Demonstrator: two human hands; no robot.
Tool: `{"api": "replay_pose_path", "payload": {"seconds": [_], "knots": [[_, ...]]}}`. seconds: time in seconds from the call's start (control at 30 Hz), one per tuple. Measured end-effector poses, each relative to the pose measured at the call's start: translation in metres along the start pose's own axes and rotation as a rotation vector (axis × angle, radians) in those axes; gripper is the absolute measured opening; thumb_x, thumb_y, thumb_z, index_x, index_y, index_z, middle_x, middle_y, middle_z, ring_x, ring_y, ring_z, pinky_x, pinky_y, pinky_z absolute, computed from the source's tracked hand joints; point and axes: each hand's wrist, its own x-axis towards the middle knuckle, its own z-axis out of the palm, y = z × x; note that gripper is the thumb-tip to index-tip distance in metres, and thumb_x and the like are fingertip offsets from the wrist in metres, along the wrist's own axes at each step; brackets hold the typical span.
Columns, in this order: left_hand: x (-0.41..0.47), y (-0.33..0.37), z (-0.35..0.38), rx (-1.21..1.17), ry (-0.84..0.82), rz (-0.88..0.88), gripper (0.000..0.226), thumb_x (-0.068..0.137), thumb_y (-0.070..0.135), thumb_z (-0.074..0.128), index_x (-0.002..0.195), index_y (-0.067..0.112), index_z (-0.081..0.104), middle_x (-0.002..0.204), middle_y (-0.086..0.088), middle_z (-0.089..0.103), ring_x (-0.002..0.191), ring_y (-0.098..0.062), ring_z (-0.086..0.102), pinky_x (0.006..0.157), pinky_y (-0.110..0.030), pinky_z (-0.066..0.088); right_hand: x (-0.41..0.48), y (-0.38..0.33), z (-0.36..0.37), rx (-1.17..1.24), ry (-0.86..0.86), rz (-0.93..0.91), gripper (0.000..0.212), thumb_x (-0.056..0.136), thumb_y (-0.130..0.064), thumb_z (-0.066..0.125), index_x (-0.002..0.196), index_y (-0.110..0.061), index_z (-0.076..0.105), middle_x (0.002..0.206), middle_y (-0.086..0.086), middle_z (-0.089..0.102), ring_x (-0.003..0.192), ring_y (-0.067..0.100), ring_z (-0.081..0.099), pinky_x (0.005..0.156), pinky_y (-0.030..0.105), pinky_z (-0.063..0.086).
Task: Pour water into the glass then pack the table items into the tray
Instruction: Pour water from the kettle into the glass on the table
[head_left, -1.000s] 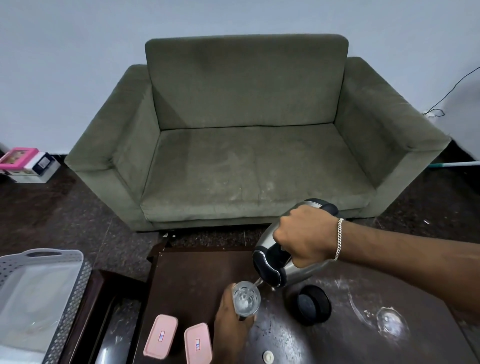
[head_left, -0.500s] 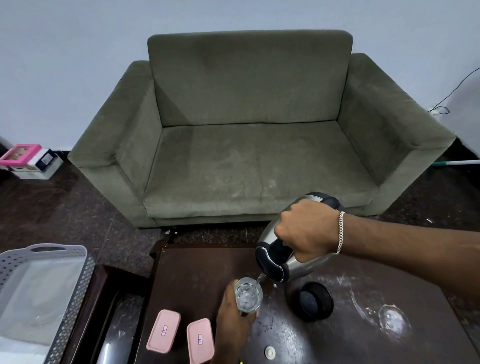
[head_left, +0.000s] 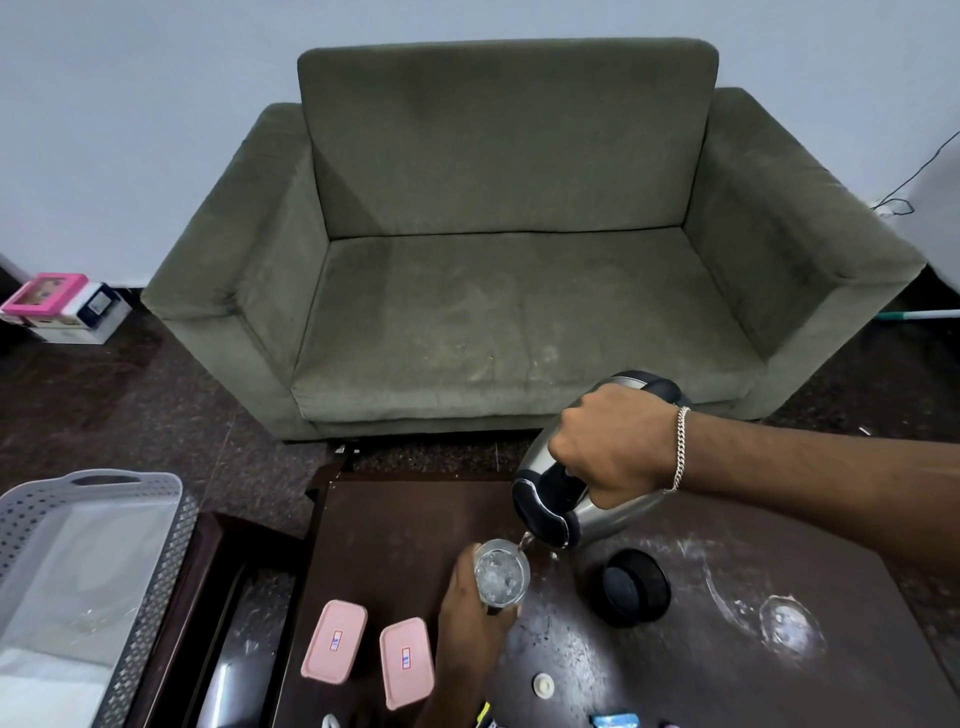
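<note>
Right hand (head_left: 608, 447), fingers wrapped on the handle, tips the flask (head_left: 582, 499) over the glass (head_left: 501, 578) gripped by the left hand (head_left: 470, 623) mid-counter (head_left: 405, 540); tray (head_left: 156, 561) well left, apart.

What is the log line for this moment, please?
step: pouring | right hand: tilts flask | left hand: holds glass | tray: not yet packed

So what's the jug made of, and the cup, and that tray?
The jug looks like brushed steel with dark plastic trim: it gleams silver. The cup looks like clear glass or plastic: water shows through. The tray looks like matte grey plastic, its walls full of small holes.
</note>
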Motion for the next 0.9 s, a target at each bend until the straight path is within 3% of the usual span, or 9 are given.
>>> {"api": "replay_pose_path", "payload": {"seconds": [0.3, 0.4, 0.53, 0.63, 0.7, 0.77, 0.9], "knots": [[0.0, 0.001, 0.001, -0.01, 0.007, -0.008, 0.077, 0.067, 0.021, 0.088, 0.133, 0.036, 0.051, 0.115, 0.019, 0.067, 0.105, 0.0, 0.065, 0.087, -0.014, 0.05, 0.003, -0.002, 0.007, 0.007, -0.033, 0.022, 0.021, 0.074, -0.027, 0.06, 0.07, -0.02, 0.041, 0.083, 0.01, 0.068, 0.073, 0.038, 0.068, 0.056, 0.031, 0.036], [0.002, -0.001, 0.001, -0.017, -0.016, -0.012, 0.084, 0.065, 0.016, 0.089, 0.138, 0.03, 0.049, 0.121, 0.013, 0.065, 0.11, -0.009, 0.065, 0.094, -0.026, 0.055, 0.002, 0.002, 0.013, 0.042, -0.059, 0.049, 0.022, 0.072, -0.027, 0.059, 0.068, -0.019, 0.04, 0.081, 0.009, 0.067, 0.071, 0.038, 0.066, 0.055, 0.03, 0.038], [0.007, -0.002, -0.003, -0.017, -0.06, -0.017, 0.096, 0.063, 0.018, 0.091, 0.144, 0.031, 0.042, 0.129, 0.009, 0.063, 0.117, -0.014, 0.064, 0.097, -0.025, 0.052, 0.003, 0.007, 0.026, 0.098, -0.053, 0.073, 0.02, 0.061, -0.025, 0.056, 0.064, -0.017, 0.037, 0.074, 0.009, 0.064, 0.066, 0.04, 0.064, 0.052, 0.029, 0.039], [0.005, -0.005, -0.007, -0.043, -0.092, -0.024, 0.119, 0.058, 0.025, 0.097, 0.157, 0.024, 0.031, 0.146, 0.006, 0.053, 0.131, -0.012, 0.054, 0.104, -0.02, 0.042, 0.003, 0.007, 0.039, 0.131, -0.023, 0.093, 0.015, 0.055, -0.027, 0.049, 0.065, -0.02, 0.042, 0.067, 0.005, 0.059, 0.06, 0.04, 0.061, 0.049, 0.026, 0.031], [0.001, -0.004, -0.011, -0.06, -0.1, -0.004, 0.128, 0.054, 0.037, 0.097, 0.16, 0.025, 0.026, 0.155, 0.005, 0.042, 0.139, -0.012, 0.047, 0.109, -0.023, 0.04, 0.001, 0.007, 0.048, 0.17, 0.006, 0.107, 0.015, 0.052, -0.027, 0.047, 0.064, -0.021, 0.039, 0.062, 0.001, 0.052, 0.051, 0.037, 0.048, 0.046, 0.024, 0.026], [-0.003, 0.0, -0.015, -0.056, -0.084, 0.041, 0.13, 0.053, 0.053, 0.091, 0.161, 0.026, 0.023, 0.161, 0.005, 0.031, 0.143, -0.01, 0.041, 0.115, -0.03, 0.04, 0.0, 0.008, 0.057, 0.209, 0.041, 0.125, 0.016, 0.05, -0.026, 0.046, 0.06, -0.022, 0.034, 0.058, 0.0, 0.048, 0.049, 0.034, 0.04, 0.044, 0.023, 0.024], [-0.011, 0.014, -0.021, 0.052, -0.022, 0.156, 0.129, 0.059, 0.07, 0.082, 0.162, 0.028, 0.017, 0.169, 0.011, 0.013, 0.15, 0.002, 0.019, 0.11, -0.022, 0.034, -0.007, 0.008, 0.066, 0.306, 0.076, 0.183, 0.017, 0.05, -0.024, 0.045, 0.058, -0.022, 0.03, 0.05, -0.001, 0.036, 0.05, 0.035, 0.042, 0.043, 0.025, 0.028]]}}
